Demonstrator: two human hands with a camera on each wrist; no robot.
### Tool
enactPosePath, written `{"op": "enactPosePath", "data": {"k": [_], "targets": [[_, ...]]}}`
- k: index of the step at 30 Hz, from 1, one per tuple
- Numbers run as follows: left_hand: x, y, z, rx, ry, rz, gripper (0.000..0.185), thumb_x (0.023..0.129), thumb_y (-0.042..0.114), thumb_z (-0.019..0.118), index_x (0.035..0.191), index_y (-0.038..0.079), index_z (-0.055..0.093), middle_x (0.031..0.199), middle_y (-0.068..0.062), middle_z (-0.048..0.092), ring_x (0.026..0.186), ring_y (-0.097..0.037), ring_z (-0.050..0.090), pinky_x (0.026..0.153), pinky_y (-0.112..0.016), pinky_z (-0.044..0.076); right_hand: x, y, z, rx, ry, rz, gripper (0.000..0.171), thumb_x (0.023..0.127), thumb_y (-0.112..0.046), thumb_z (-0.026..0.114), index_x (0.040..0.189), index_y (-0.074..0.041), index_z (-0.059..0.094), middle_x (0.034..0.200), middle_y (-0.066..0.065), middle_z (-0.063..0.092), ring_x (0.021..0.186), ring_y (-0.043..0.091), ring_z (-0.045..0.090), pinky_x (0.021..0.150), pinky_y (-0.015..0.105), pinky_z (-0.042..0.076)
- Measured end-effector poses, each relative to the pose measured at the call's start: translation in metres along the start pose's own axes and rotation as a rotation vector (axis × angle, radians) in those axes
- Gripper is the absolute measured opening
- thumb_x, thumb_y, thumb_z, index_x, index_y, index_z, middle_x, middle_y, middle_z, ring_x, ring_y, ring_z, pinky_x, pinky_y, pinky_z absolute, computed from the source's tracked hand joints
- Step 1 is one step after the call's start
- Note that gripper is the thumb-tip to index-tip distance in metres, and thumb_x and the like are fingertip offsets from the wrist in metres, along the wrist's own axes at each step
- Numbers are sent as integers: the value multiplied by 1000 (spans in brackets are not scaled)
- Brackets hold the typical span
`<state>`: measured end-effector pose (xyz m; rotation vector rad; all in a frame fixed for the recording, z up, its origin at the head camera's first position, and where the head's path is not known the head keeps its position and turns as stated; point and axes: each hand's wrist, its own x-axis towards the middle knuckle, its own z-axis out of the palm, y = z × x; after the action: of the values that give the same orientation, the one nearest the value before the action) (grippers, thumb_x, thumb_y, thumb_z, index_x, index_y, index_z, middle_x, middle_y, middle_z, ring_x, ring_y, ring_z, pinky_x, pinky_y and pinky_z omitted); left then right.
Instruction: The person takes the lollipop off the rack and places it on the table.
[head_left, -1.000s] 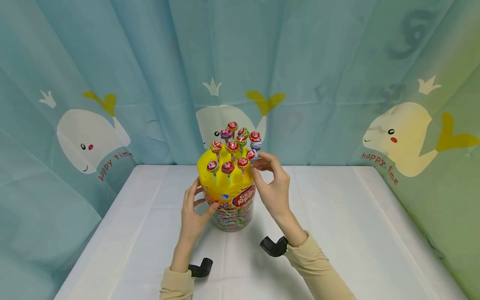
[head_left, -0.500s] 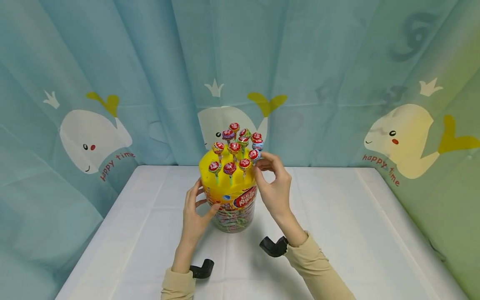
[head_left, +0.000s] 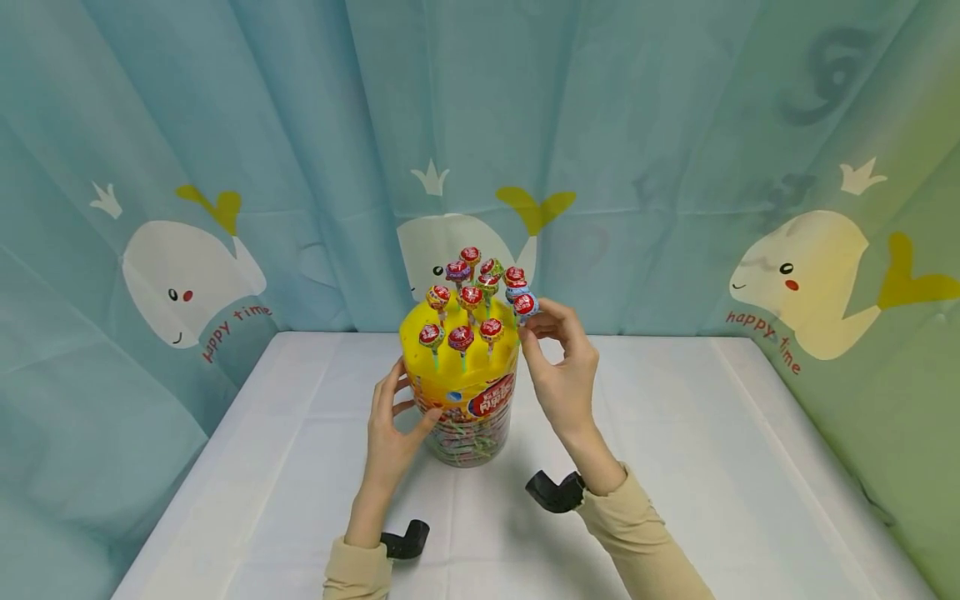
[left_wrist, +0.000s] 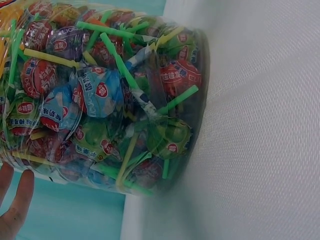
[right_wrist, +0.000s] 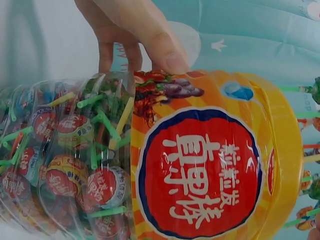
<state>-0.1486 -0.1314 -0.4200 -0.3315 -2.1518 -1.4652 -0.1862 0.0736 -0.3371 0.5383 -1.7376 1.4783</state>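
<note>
1. Nearest to me, my two beige sleeves (head_left: pixel 637 533) come in over the white table (head_left: pixel 712 467), each wrist wearing a black camera mount (head_left: pixel 557 492).
2. Just beyond, my left hand (head_left: pixel 392 433) rests against the near left side of the lollipop tub (head_left: pixel 467 421). Its fingers are spread and only lightly bent, the thumb touching the tub where the yellow label meets the clear wall. They press rather than wrap round it.
3. The tub stands upright near the middle of the table. Its clear lower part is packed with wrapped lollipops and green sticks, as the left wrist view shows close up (left_wrist: pixel 105 100).
4. From the right wrist view, the red oval label (right_wrist: pixel 200 172) with white characters sits on the orange band below the yellow lid (right_wrist: pixel 280 150), and my left thumb (right_wrist: pixel 150 40) lies against that band.
5. Further up, my right hand (head_left: pixel 564 371) is raised at the right edge of the lid. Thumb and forefinger pinch a red-wrapped lollipop (head_left: pixel 525 305) by its stick just below the head; the other fingers are loosely curled. That lollipop sits at the lid's right rim; whether its stick is in a hole, I cannot tell.
6. Other lollipops (head_left: pixel 471 287) stand upright in the lid top.
7. Farthest off hangs a blue-green curtain (head_left: pixel 675 125) printed with white whales.
</note>
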Motion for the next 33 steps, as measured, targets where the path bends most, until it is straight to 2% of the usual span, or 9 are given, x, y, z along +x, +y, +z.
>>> {"op": "enactPosePath", "data": {"k": [11, 16, 21, 26, 33], "targets": [[2, 2, 0, 4, 17, 26, 83, 75, -7, 71, 148, -1, 32, 133, -28, 45, 118, -19, 45, 86, -53, 50, -17, 15, -11, 53, 45, 66, 29, 85, 9, 62, 114, 7, 59, 84, 21, 62, 77, 3, 59, 78, 15, 50], [1, 1, 0, 7, 4, 14, 82, 76, -6, 72, 148, -1, 32, 134, -27, 44, 119, -19, 45, 87, -52, 50, -30, 26, -19, 27, 74, 107, 29, 85, 8, 64, 113, 6, 60, 86, 22, 63, 77, 2, 60, 78, 14, 50], [1, 2, 0, 1, -3, -4, 81, 77, -6, 71, 148, 0, 32, 136, -26, 44, 119, -13, 45, 88, -52, 50, -36, 38, -25, -12, 91, 139, 29, 85, 6, 65, 114, 5, 61, 86, 21, 64, 77, 2, 59, 79, 13, 49], [0, 3, 0, 6, -6, -20, 81, 77, -5, 71, 148, 0, 32, 136, -26, 43, 119, -19, 46, 88, -53, 50, -40, 44, -29, -32, 95, 157, 29, 84, 11, 63, 113, 8, 60, 85, 23, 63, 76, 1, 58, 78, 11, 48], [-1, 2, 0, 13, -7, -15, 81, 78, -4, 71, 148, 1, 32, 135, -25, 44, 119, -27, 45, 87, -53, 50, -41, 33, -30, -39, 95, 182, 29, 81, 17, 61, 110, 17, 57, 83, 30, 60, 75, 3, 59, 76, 11, 49]]}}
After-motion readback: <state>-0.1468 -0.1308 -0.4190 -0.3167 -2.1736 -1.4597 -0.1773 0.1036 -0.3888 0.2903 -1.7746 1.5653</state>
